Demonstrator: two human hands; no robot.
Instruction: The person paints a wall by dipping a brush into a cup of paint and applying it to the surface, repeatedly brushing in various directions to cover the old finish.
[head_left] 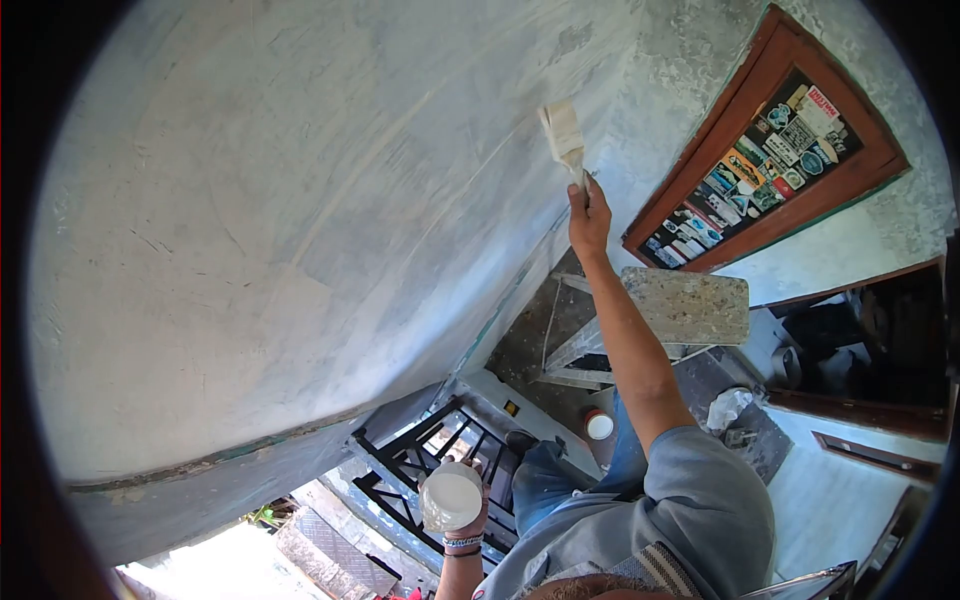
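Observation:
Stretched up toward the wall, my right hand [590,215] is closed round the handle of a wide paintbrush [563,135]. The brush's bristles are coated off-white and overlap the pale, streaky wall [300,220] near the corner. Low in front of my body, my left hand [474,515] grips a round tub of white paint [451,499], its fingers wrapped about the side. Bracelets circle that wrist. White fills the tub's open top.
Below my right arm stands a stepladder with a paint-spattered top [690,305]. A white-topped bucket [599,425] and a crumpled plastic bag [729,408] sit on the floor. A sticker-covered wooden frame [755,160] is on the right wall. Black metal railing [430,455] lies beyond my left hand.

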